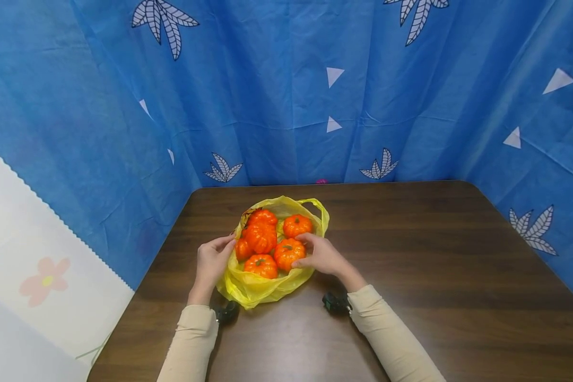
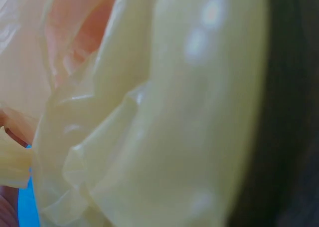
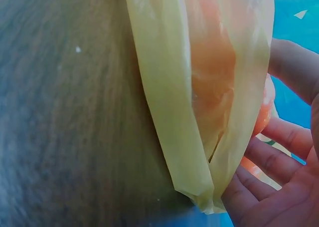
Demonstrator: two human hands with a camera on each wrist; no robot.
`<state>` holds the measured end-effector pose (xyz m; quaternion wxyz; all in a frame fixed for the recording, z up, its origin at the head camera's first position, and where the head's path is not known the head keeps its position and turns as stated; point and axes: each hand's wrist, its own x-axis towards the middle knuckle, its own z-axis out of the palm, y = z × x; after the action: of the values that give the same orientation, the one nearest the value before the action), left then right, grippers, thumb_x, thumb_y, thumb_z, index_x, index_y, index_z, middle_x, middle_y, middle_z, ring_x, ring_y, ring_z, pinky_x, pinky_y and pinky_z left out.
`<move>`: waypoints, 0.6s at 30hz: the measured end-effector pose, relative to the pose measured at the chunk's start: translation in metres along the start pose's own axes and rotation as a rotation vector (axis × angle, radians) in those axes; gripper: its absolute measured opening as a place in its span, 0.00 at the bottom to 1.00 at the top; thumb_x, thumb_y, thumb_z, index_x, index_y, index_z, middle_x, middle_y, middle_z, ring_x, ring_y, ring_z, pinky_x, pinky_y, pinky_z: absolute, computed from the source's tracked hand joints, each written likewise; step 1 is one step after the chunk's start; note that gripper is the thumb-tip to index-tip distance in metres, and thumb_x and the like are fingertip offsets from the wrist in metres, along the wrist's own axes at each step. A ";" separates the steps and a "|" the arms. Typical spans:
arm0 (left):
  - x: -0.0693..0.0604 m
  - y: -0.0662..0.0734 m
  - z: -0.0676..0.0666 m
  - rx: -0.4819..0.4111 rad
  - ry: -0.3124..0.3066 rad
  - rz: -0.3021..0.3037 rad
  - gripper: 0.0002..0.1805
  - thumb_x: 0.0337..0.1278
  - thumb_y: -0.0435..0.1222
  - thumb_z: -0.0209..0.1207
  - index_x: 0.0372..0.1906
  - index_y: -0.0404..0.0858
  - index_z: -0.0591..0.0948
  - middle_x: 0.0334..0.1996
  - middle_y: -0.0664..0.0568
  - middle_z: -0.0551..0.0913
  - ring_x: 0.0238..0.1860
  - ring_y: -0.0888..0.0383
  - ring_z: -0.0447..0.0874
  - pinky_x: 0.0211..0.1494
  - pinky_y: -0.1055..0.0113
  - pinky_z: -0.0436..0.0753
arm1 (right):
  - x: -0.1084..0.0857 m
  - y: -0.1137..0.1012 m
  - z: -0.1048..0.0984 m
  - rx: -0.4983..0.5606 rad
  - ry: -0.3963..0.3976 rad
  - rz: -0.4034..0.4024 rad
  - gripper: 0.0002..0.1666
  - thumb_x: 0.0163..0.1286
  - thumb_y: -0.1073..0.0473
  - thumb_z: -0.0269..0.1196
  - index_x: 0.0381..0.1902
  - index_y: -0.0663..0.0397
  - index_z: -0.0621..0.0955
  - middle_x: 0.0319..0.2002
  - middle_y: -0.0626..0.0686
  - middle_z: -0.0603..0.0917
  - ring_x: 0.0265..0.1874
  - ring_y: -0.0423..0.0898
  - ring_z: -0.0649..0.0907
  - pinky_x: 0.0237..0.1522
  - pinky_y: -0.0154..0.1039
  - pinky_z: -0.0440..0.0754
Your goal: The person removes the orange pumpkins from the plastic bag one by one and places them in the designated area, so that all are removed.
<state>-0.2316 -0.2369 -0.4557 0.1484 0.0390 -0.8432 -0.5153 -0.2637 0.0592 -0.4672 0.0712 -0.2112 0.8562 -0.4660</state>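
Observation:
A yellow plastic bag (image 1: 253, 293) lies wide open on the table, with several small orange pumpkins (image 1: 261, 237) inside. At its left rim, my left hand (image 1: 212, 264) pinches the plastic between thumb and fingers. My right hand (image 1: 326, 258) reaches over the right rim, thumb and fingers on either side of the front right pumpkin (image 1: 286, 254). Folds of the bag (image 2: 184, 127) fill most of the left wrist view. In the right wrist view, the fingers of my right hand (image 3: 286, 157) lie past the bag's edge (image 3: 167, 102), against a partly hidden orange pumpkin (image 3: 265, 105).
The brown wooden table (image 1: 425, 265) extends right of the bag. A blue patterned curtain (image 1: 286, 95) hangs behind and along the sides, with a white flowered cloth (image 1: 38, 239) at the left. Dark wrist devices (image 1: 336, 302) sit below both wrists.

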 end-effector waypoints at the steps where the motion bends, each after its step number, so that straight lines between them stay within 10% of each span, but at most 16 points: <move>1: 0.000 0.000 0.000 0.000 0.004 0.011 0.13 0.64 0.35 0.64 0.50 0.34 0.87 0.51 0.43 0.88 0.52 0.47 0.88 0.54 0.59 0.85 | 0.000 0.000 0.000 0.007 -0.001 0.004 0.43 0.52 0.54 0.79 0.64 0.60 0.76 0.58 0.58 0.82 0.56 0.54 0.81 0.63 0.51 0.80; 18: -0.001 -0.004 0.000 0.027 -0.003 0.011 0.13 0.65 0.36 0.64 0.51 0.36 0.87 0.49 0.41 0.88 0.49 0.47 0.88 0.54 0.59 0.86 | -0.004 -0.006 -0.008 0.131 -0.014 0.048 0.42 0.55 0.58 0.77 0.66 0.61 0.74 0.64 0.60 0.79 0.63 0.57 0.79 0.68 0.53 0.76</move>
<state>-0.2307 -0.2386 -0.4598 0.1496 0.0357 -0.8503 -0.5033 -0.2610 0.0643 -0.4579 0.1021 -0.1887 0.8282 -0.5178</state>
